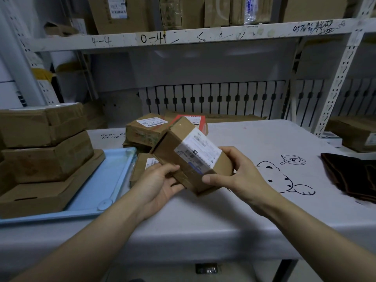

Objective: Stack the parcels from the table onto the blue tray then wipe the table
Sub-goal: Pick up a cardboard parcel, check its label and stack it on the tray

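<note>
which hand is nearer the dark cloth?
Right. The right hand grips the held parcel on the side facing the dark cloth; the left hand is on the far side.

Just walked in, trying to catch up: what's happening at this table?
A person holds a small brown cardboard parcel above the table in both hands, left hand and right hand. Three cardboard boxes are already stacked on the light blue tray. More parcels wait on the white table.
</note>
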The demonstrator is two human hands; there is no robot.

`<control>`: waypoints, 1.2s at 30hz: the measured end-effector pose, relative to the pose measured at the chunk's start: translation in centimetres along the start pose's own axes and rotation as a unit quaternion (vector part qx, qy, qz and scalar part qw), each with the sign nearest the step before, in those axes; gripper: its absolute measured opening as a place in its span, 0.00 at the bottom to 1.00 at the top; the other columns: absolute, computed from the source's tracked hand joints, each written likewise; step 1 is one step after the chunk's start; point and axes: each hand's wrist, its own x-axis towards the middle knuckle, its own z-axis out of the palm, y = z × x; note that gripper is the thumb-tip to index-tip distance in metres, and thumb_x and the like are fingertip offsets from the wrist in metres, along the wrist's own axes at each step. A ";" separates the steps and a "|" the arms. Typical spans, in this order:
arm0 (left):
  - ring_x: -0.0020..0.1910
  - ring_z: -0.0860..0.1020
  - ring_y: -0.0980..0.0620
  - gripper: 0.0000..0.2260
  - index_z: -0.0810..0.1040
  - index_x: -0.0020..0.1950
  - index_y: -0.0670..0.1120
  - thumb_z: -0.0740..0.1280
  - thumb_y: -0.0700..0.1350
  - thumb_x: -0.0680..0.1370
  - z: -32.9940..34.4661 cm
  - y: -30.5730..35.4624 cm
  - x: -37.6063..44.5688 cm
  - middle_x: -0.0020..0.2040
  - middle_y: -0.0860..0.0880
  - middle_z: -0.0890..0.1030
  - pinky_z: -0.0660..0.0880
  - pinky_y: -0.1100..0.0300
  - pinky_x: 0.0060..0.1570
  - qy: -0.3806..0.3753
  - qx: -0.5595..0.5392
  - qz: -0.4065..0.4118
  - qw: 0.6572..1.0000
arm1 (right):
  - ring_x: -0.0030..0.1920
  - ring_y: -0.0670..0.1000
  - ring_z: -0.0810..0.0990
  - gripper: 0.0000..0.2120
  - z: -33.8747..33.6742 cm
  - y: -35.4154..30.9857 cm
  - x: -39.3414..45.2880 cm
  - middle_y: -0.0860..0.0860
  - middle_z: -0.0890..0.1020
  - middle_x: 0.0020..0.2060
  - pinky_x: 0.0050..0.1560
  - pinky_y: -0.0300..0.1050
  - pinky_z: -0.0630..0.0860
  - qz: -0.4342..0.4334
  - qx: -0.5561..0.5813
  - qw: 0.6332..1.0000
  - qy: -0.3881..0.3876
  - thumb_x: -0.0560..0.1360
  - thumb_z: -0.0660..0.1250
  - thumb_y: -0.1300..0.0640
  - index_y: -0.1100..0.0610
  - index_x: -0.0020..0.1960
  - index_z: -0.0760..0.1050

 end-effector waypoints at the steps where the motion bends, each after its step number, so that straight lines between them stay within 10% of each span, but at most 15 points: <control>1: 0.59 0.81 0.38 0.16 0.72 0.67 0.37 0.57 0.33 0.80 0.0 0.0 0.0 0.58 0.35 0.82 0.79 0.42 0.56 0.002 -0.004 -0.006 1.000 | 0.49 0.41 0.80 0.29 0.1 -0.1 -0.1 0.48 0.84 0.51 0.46 0.36 0.78 -0.005 0.001 1.000 -0.005 0.62 0.82 0.66 0.52 0.59 0.77; 26: 0.52 0.83 0.46 0.14 0.79 0.62 0.44 0.67 0.43 0.78 -0.6 0.4 -0.4 0.56 0.41 0.84 0.80 0.52 0.50 0.046 0.062 0.006 0.997 | 0.49 0.52 0.83 0.27 0.2 0.5 0.5 0.53 0.84 0.54 0.47 0.48 0.80 0.052 0.058 0.997 -0.022 0.65 0.75 0.49 0.51 0.63 0.76; 36: 0.58 0.82 0.47 0.22 0.78 0.62 0.44 0.74 0.32 0.69 -1.0 1.0 -1.1 0.58 0.46 0.84 0.79 0.54 0.55 0.010 0.196 0.136 0.971 | 0.56 0.49 0.80 0.27 -0.9 1.8 0.9 0.49 0.84 0.54 0.49 0.41 0.78 0.046 -0.008 0.999 -0.011 0.63 0.75 0.62 0.47 0.61 0.79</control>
